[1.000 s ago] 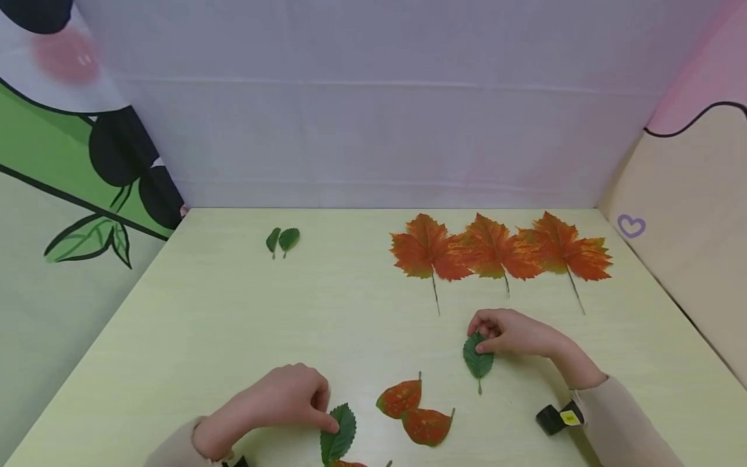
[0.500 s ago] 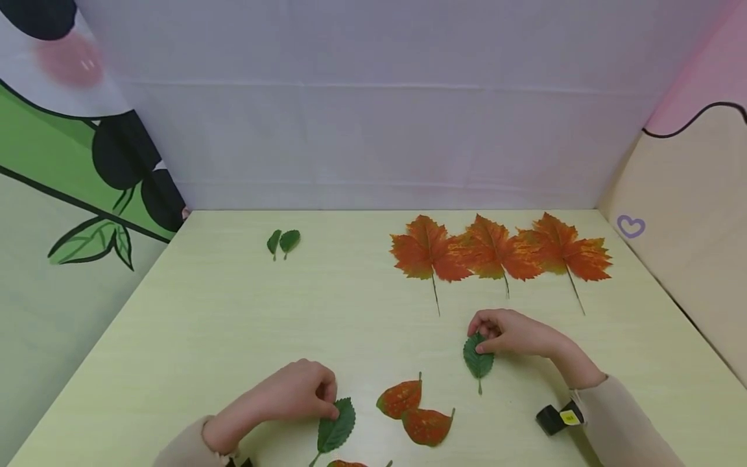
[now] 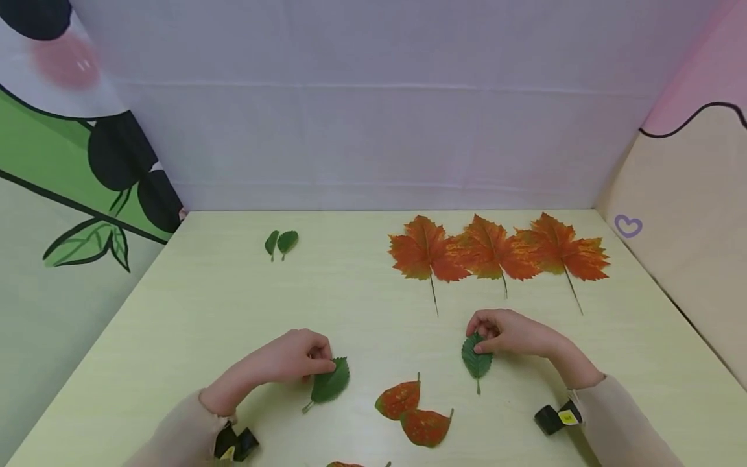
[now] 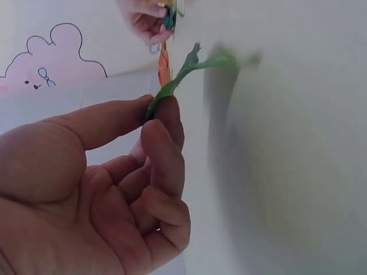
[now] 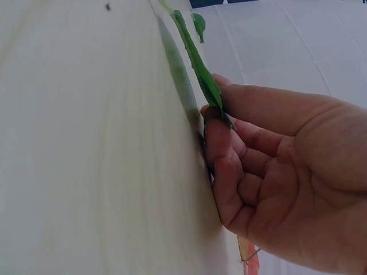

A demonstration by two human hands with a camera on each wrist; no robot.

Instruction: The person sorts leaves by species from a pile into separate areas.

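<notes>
Where the left leaf is held: one broad green leaf with a toothed edge and short stem (image 3: 331, 384) is pinched at the end away from its stem by the left hand (image 3: 288, 357), above the pale wood-grained surface (image 3: 192, 337); its shadow is seen apart from it in the left wrist view.
Right leaf: a second green leaf, oval with clear ribs (image 3: 475, 364), is pinched near its far end by thumb and fingers of the right hand (image 3: 509, 334), close over the surface; whether the stem is touching cannot be told.
Leaf handling: both are judged very light, thin and easily bent, likely fabric or plastic; slipperiness cannot be judged. A gentle fingertip pinch at an edge or stem is advised, so that the blade is not creased.
Speckled leaves: two red-orange oval leaves (image 3: 425, 428) are laid touching between the hands, nearer the person; another is cut off below.
Maple row: three orange lobed maple leaves (image 3: 489, 246) are lined up beyond the right hand.
Small pair: two small green leaves (image 3: 288, 241) are placed far left.
</notes>
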